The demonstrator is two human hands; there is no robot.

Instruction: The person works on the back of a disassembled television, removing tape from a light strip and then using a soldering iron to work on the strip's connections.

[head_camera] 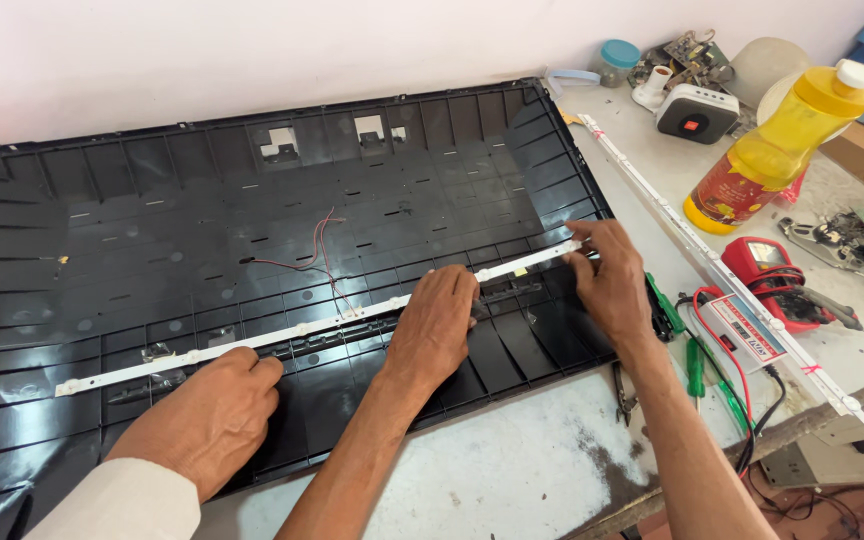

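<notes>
While a co-worker's hand [207,415], in a pale sleeve, rests knuckles-down at the left against the white light strip [302,330], you work further along that strip. It lies slantwise across the lower half of the black back panel [152,230], its left end low and its right end near the panel's right edge. Your left hand [432,325] lies flat, palm down, with the fingers spread over the strip's middle. Your right hand [612,285] has its fingertips on the strip's right end; whether they pinch it or only press, I cannot tell. As I judge it, this strip is laid in place and being bedded down. Thin red wires [317,250] lie loose above it, and a second strip [712,262] waits on the bench to the right.
</notes>
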